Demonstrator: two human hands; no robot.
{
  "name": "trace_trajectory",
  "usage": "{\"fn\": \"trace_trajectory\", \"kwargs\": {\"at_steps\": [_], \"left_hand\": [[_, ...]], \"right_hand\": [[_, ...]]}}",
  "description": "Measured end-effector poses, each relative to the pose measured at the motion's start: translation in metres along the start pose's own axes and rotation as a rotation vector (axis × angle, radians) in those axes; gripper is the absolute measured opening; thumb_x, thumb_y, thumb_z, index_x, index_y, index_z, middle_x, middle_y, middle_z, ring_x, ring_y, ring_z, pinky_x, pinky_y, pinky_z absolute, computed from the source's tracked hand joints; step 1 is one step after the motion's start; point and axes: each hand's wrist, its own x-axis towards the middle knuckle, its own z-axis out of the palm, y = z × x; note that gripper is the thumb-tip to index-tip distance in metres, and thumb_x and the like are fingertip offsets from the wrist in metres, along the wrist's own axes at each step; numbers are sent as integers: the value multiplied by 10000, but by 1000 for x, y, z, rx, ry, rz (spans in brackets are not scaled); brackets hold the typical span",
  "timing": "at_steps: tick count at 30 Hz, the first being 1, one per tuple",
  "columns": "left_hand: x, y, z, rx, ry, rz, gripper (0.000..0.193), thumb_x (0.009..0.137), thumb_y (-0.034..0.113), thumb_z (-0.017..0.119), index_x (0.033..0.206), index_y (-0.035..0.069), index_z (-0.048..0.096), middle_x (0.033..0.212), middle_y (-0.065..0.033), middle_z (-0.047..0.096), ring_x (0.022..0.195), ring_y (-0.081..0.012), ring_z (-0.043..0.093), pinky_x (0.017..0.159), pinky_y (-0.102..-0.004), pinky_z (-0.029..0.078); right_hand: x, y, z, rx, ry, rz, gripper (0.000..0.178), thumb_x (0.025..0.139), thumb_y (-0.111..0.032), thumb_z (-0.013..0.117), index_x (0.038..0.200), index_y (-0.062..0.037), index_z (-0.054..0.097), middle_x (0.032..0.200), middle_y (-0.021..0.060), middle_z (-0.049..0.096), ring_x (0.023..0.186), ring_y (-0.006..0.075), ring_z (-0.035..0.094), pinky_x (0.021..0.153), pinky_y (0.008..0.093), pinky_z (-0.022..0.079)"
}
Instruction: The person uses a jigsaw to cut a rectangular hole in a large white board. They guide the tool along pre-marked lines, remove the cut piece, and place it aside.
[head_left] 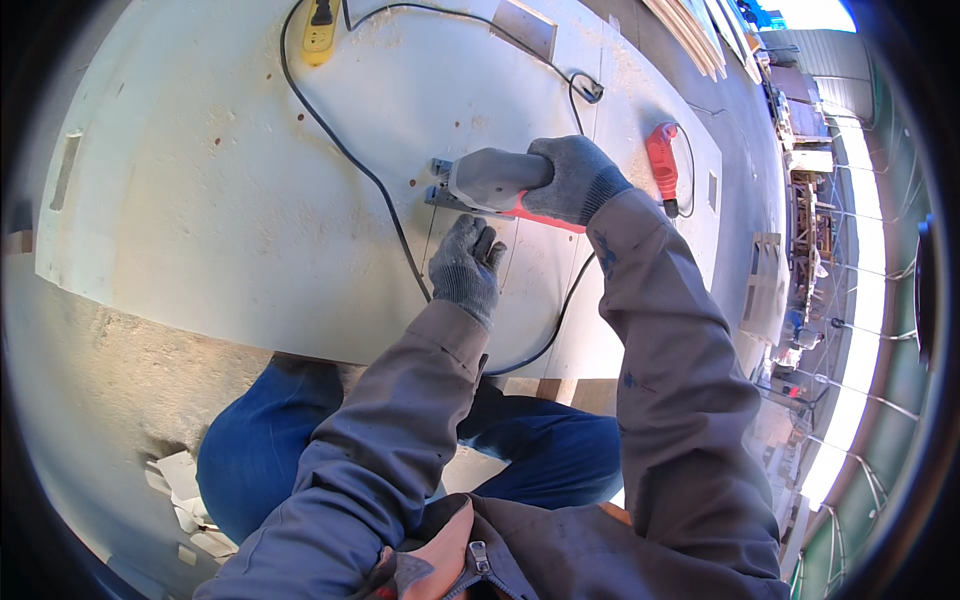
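My right hand [578, 178], in a grey glove, is wrapped around the grey and red body of a jigsaw [490, 178]. The saw's metal base and front end point left over a large white board [330, 250]. Just below the saw's front, my left hand [466, 262], gloved too, is at the board with its fingers curled in. Whatever those fingers hold, if anything, is hidden. Thin straight lines run across the board beside the left hand. The saw's blade cannot be made out.
A black cable [350, 150] curves over the board left of my hands. A yellow power outlet block [319, 35] lies at the far left, a red power tool [662, 160] at the right. Rectangular cutouts pierce the board. White offcuts [185, 490] litter the floor at lower left.
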Motion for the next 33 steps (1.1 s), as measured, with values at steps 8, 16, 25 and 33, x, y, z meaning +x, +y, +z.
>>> {"fn": "trace_trajectory", "kwargs": {"at_steps": [8,16,25,33], "left_hand": [[-43,8,-17,296,-91,36,314,926,137,664,1224,49,618,1109,-116,680,975,-247,660,847,-390,536],[-88,34,-14,657,-220,35,394,939,157,668,1306,35,590,1163,-129,695,1065,-248,665,919,-384,526],[-198,82,49,1208,-583,160,355,945,113,649,1284,9,636,1186,-136,702,1068,-231,669,953,-370,525],[-243,70,68,2105,-1076,769,388,896,140,686,1253,-5,641,1149,-170,692,1051,-300,663,939,-391,529]], "right_hand": [[-1,-12,-10,-68,-123,142,380,682,-273,736,1003,-70,729,988,190,726,971,360,696,889,403,545],[-6,-15,-12,-64,-107,139,383,695,-251,713,1049,-107,740,1048,172,729,1016,337,693,909,388,542],[-8,-5,-9,44,-68,108,327,678,-231,754,972,-87,743,945,173,736,912,347,706,841,401,553],[-9,-7,-16,84,-119,152,417,676,-229,777,1073,-103,755,1049,166,740,1006,336,701,900,388,538]]}}
